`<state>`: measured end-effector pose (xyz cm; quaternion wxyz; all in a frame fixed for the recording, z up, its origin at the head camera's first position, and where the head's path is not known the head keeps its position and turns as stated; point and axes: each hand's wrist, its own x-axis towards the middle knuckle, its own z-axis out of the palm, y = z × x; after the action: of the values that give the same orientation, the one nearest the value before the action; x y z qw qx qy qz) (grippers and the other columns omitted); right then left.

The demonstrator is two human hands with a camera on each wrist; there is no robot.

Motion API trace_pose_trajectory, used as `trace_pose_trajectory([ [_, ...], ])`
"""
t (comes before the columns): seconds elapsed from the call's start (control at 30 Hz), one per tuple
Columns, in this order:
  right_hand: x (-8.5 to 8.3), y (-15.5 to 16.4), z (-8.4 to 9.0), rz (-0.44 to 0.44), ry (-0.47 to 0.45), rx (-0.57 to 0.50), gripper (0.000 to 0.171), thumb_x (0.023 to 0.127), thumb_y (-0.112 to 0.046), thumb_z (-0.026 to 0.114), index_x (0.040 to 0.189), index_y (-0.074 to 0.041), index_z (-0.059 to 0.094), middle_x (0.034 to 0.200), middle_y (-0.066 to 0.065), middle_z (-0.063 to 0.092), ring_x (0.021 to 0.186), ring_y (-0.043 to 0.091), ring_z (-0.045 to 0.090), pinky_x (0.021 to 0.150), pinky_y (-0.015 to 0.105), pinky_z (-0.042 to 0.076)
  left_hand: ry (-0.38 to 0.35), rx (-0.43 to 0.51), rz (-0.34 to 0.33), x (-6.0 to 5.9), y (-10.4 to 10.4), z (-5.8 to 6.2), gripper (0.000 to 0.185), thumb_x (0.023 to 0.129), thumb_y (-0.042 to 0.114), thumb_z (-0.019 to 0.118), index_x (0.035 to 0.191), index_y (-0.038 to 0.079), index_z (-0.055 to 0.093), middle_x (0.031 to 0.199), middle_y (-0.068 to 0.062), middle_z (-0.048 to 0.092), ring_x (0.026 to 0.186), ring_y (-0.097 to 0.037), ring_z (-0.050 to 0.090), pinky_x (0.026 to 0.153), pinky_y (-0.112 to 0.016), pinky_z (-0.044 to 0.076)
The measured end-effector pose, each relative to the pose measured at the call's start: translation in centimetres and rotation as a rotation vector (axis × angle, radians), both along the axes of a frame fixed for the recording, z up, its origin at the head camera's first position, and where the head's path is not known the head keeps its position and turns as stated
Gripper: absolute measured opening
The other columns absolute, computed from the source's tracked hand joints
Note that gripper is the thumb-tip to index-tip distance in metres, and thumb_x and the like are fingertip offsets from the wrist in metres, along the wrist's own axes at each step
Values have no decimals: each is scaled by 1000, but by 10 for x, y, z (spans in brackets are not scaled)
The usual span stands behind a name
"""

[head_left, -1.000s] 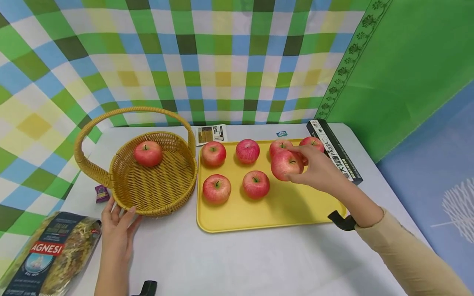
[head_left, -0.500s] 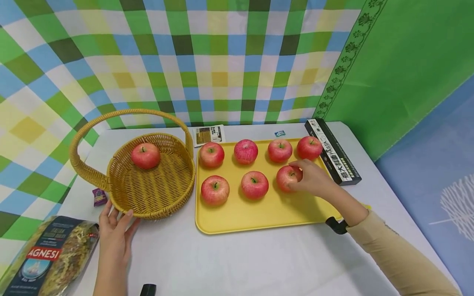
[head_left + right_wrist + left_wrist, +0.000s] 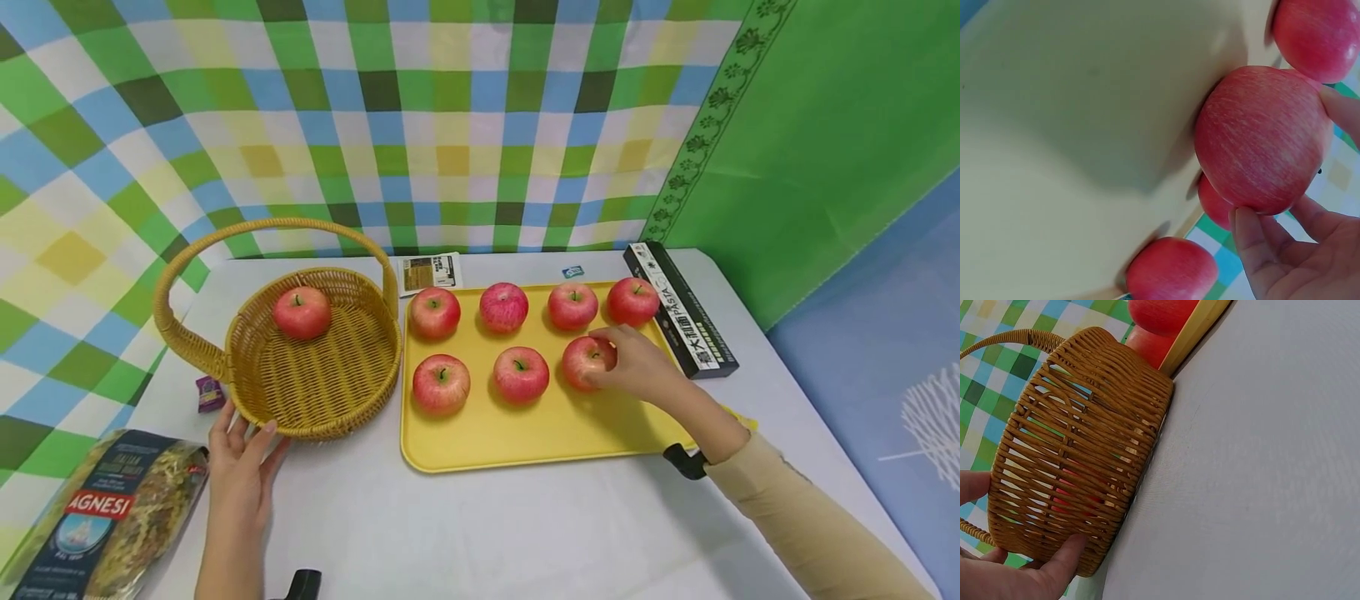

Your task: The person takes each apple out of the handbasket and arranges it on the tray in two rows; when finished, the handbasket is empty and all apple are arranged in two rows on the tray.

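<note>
In the head view my right hand (image 3: 639, 365) grips a red apple (image 3: 581, 365) between thumb and fingertips, at the front right of the yellow tray (image 3: 495, 440). The right wrist view shows the same apple (image 3: 1257, 140) close over the tray with a shadow beside it. Several other apples stand on the tray in two rows, among them a front one (image 3: 521, 376). My left hand (image 3: 238, 471) touches the near left side of the wicker basket (image 3: 322, 379), its fingers spread and its thumb (image 3: 1067, 559) against the weave. Inside the basket lies one apple (image 3: 302, 312).
A bag of Agnesi pasta (image 3: 105, 517) lies at the left, near a small purple packet (image 3: 210, 394). Along the tray's right side is a black pasta box (image 3: 682, 312). Behind the tray lie a printed packet (image 3: 430, 272) and a small blue-green packet (image 3: 573, 272). The basket's tall handle (image 3: 277, 223) arches over it.
My right hand has lowered its apple from above the tray to the right end of the front row, still gripping it. My left hand stays at the basket. The view has shifted slightly.
</note>
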<state>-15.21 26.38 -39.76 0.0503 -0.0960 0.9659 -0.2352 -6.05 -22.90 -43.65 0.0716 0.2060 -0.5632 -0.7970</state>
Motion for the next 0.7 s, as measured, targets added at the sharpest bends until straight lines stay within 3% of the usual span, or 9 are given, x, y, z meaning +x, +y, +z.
trace_pose_trajectory([
  [0.53, 3, -3, 6, 28, 4, 25, 71, 77, -37, 81, 128, 4, 54, 121, 25, 54, 111, 40, 49, 96, 56, 42, 33, -27, -13, -2, 0, 0, 71, 98, 11, 56, 153, 28, 14, 157, -8, 18, 137, -29, 31, 87, -20, 51],
  [0.7, 2, -8, 20, 41, -16, 25, 73, 80, -38, 78, 132, 4, 51, 125, 25, 54, 111, 41, 49, 93, 57, 44, 30, -29, -11, -1, -1, 0, 72, 98, 11, 57, 153, 28, 14, 157, -8, 19, 137, -29, 31, 87, -20, 50],
])
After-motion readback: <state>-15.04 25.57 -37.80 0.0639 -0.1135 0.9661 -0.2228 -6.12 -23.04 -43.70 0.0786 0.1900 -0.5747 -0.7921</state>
